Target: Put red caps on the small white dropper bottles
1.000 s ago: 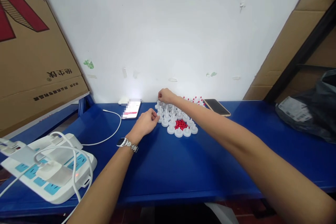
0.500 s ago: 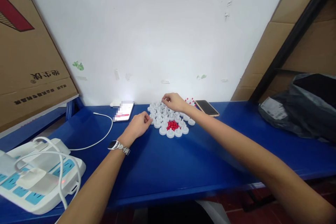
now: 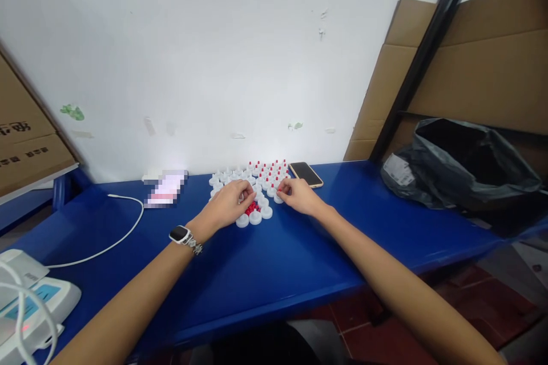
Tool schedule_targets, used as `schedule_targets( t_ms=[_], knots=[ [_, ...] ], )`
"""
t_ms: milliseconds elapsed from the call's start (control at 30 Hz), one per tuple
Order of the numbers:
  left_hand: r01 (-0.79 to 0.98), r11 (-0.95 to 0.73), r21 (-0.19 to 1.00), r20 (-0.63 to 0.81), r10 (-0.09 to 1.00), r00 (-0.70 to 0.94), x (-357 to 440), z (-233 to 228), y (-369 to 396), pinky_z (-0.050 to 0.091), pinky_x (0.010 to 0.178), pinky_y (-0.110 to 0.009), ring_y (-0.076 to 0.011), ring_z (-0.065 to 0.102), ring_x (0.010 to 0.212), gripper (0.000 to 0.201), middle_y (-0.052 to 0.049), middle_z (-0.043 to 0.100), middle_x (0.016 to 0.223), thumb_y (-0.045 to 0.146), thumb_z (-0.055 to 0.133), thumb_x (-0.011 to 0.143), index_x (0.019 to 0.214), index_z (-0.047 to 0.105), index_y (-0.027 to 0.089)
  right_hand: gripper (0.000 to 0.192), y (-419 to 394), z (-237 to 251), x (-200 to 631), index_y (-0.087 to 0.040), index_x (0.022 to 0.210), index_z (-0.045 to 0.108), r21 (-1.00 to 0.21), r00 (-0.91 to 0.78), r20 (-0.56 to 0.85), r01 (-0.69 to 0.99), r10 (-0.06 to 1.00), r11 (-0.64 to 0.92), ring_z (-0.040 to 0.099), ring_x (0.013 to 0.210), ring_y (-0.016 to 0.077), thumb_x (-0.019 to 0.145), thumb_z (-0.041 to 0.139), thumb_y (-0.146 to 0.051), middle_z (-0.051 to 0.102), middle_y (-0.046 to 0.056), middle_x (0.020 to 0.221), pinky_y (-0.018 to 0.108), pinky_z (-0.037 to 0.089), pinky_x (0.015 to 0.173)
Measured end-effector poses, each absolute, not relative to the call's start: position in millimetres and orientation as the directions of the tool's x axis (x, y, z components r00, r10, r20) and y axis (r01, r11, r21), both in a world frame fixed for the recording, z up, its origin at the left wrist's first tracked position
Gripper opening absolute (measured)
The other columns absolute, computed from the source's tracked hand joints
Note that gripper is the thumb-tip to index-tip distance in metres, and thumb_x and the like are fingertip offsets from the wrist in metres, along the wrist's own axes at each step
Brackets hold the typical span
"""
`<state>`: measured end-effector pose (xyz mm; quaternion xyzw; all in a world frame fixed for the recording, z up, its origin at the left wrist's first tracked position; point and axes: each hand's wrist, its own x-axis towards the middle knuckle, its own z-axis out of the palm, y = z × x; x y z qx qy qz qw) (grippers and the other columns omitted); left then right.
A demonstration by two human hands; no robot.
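A cluster of round white nozzle caps (image 3: 255, 217) stands on the blue table, with a heap of small red tips (image 3: 252, 207) among them. Toward the back right, several white caps (image 3: 270, 174) carry a red tip on top. My right hand (image 3: 302, 198) is closed in a pinch at the right edge of the cluster, on a red tip (image 3: 279, 189) at the top of a white cap (image 3: 278, 198). Over the left part of the caps, beside the red heap, my left hand (image 3: 231, 202) has its fingers pressed together; whatever is between them is hidden.
A phone (image 3: 305, 174) lies right of the caps, near the wall. Left of them are a lit phone (image 3: 166, 189), a white cable (image 3: 124, 236) and a power strip (image 3: 64, 296). A dark plastic bag (image 3: 428, 165) rests at the right, by cardboard (image 3: 387, 80).
The view has turned right. My right hand has come from the back of the cluster to its right edge. My left hand has moved right, from the left edge to over the caps.
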<state>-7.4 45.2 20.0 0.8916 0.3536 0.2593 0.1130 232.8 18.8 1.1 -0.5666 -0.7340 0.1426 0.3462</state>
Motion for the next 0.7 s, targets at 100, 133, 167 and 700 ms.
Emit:
schedule_targets(
  t_ms=[100, 133, 167, 700],
  knots=[
    [0.504, -0.778, 0.375, 0.452, 0.628, 0.634, 5, 21, 44, 0.049, 0.079, -0.037, -0.0227, 0.06, 0.09, 0.023, -0.008, 0.063, 0.101, 0.039, 0.051, 0.093, 0.101, 0.06, 0.02, 0.008, 17, 7, 224, -0.016, 0.079, 0.063, -0.759, -0.065, 0.373, 0.553, 0.926, 0.344, 0.06, 0.064, 0.0142, 0.081, 0.062, -0.024, 0.069, 0.004, 0.072, 0.027, 0.044, 0.064],
    [0.476, -0.795, 0.376, 0.484, 0.606, 0.631, 7, 21, 43, 0.049, 0.081, -0.038, -0.0231, 0.06, 0.094, 0.026, -0.009, 0.062, 0.108, 0.041, 0.053, 0.093, 0.108, 0.058, 0.02, 0.011, 16, 10, 220, -0.016, 0.08, 0.061, -0.816, -0.057, 0.368, 0.46, 0.928, 0.351, 0.06, 0.064, 0.0144, 0.081, 0.062, -0.027, 0.069, 0.005, 0.073, 0.028, 0.045, 0.064],
    [0.45, -0.808, 0.38, 0.514, 0.589, 0.624, 8, 21, 42, 0.05, 0.083, -0.038, -0.0233, 0.06, 0.098, 0.031, -0.009, 0.06, 0.114, 0.042, 0.054, 0.093, 0.115, 0.056, 0.021, 0.015, 15, 13, 215, -0.016, 0.082, 0.06, -0.863, -0.063, 0.358, 0.36, 0.932, 0.355, 0.06, 0.064, 0.0144, 0.082, 0.063, -0.031, 0.069, 0.005, 0.073, 0.028, 0.046, 0.065],
    [0.342, -0.72, 0.604, 0.564, 0.69, 0.454, -26, 26, 37, 0.042, 0.064, -0.024, -0.0121, 0.051, 0.067, 0.031, 0.003, 0.053, 0.072, 0.043, 0.056, 0.094, 0.114, 0.054, 0.02, 0.043, 26, 21, 136, -0.021, 0.066, 0.04, -0.747, -0.061, 0.529, 0.44, 0.847, 0.498, 0.04, 0.059, 0.0123, 0.1, 0.031, -0.046, 0.041, -0.003, 0.059, 0.028, 0.029, 0.058]
  ],
)
